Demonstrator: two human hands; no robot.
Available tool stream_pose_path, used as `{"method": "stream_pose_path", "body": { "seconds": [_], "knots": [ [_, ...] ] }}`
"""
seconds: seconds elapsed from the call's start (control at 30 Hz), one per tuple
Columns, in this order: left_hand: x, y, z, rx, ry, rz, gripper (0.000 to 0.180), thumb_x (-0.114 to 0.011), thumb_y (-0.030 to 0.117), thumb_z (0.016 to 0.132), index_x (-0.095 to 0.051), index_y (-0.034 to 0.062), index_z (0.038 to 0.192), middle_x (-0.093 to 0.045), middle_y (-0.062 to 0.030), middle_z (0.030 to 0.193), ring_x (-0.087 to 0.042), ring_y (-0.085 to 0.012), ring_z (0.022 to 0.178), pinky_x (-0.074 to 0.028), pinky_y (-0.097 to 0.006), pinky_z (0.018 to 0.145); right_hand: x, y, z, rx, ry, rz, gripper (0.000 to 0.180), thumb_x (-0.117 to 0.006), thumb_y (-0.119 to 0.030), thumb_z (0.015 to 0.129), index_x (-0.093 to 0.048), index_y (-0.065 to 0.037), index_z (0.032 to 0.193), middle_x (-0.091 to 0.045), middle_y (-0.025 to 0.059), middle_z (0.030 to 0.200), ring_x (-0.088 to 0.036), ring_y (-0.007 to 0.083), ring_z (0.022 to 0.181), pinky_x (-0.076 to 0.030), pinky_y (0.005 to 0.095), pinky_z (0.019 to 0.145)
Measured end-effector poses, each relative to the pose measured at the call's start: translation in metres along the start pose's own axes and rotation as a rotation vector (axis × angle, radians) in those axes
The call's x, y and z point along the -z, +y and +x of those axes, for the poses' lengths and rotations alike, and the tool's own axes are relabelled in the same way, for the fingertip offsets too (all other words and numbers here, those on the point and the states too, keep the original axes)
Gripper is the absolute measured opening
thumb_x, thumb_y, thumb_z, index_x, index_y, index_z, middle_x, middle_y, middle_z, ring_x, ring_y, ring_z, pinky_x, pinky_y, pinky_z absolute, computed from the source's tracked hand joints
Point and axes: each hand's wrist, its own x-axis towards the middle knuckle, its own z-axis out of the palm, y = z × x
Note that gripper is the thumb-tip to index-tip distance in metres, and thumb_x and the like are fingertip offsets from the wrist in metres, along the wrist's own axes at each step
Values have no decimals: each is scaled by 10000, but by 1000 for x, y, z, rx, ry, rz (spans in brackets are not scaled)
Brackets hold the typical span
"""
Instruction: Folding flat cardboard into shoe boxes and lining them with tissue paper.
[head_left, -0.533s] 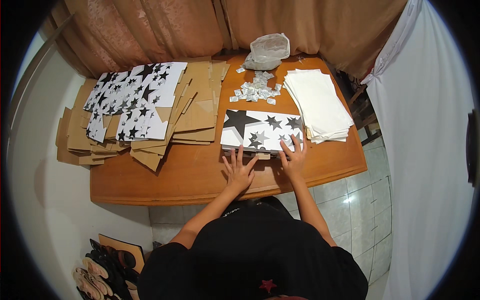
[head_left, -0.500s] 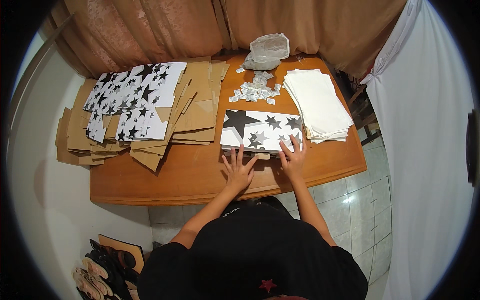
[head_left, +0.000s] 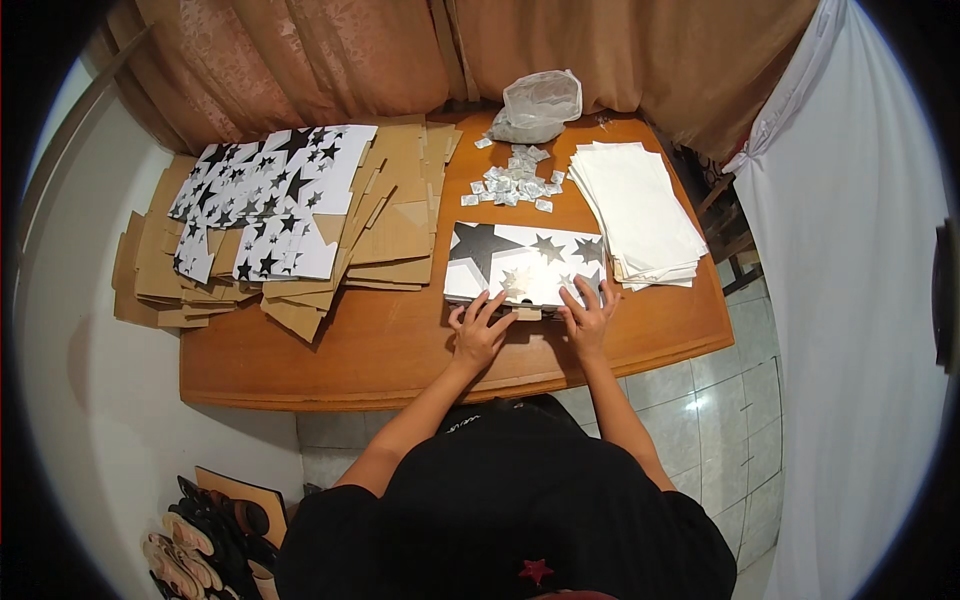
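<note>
A cardboard box (head_left: pixel 522 250), white with black and grey stars, lies closed near the table's front edge, with a small brown tab (head_left: pixel 527 314) sticking out at the middle of its near side. My left hand (head_left: pixel 480 332) touches the near left part of the box, its fingers bent and apart at the edge. On the near right corner rests my right hand (head_left: pixel 589 318), fingers spread over the lid and its edge. The box's underside and inside are hidden.
Flat cardboard blanks (head_left: pixel 385 235), some printed with stars (head_left: pixel 270 190), are piled on the left. Small white sachets (head_left: pixel 515 180) lie behind the box, before a clear plastic bag (head_left: pixel 540 105). White paper sheets (head_left: pixel 640 215) are stacked on the right. Shoes (head_left: pixel 190 545) stand at lower left.
The fingers of my left hand have bent more at the box's near edge. My right fingers have curled slightly. The lid's near edge looks slightly tilted, catching a glare.
</note>
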Motion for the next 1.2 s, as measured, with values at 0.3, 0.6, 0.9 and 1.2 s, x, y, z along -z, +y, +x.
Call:
{"method": "stream_pose_path", "body": {
  "seconds": [0.3,0.6,0.9,1.2],
  "knots": [
    [-21,-18,8,-45,166,54,184,-655,182,703,-648,271,865,-598,107,1080,-478,-153,1025,-229,-431,866,4,-29,0,17,60,-27,147,-669,-263,750,-691,-238,893,-592,-46,1076,-404,245,1182,-39,566,1014],
    [-8,-5,20,15,127,-35,170,-663,203,738,-612,199,900,-606,60,1020,-515,-168,1032,-190,-482,923,-11,-44,5,187,59,85,151,-717,-183,683,-664,-221,819,-605,-30,956,-578,180,977,-43,535,1027],
    [-8,0,23,64,126,-202,190,-639,170,743,-585,141,923,-605,-17,1014,-513,-202,1115,-128,-506,1003,-14,-40,14,276,104,49,97,-684,-211,710,-647,-227,798,-580,-43,905,-579,148,934,-64,555,1028],
    [-11,0,20,103,124,-191,205,-635,167,739,-586,124,933,-593,-35,1033,-510,-213,1117,-114,-502,1019,-15,-30,14,424,41,54,112,-678,-215,701,-646,-211,808,-592,-37,886,-580,152,930,-112,565,1020]
  ]
}}
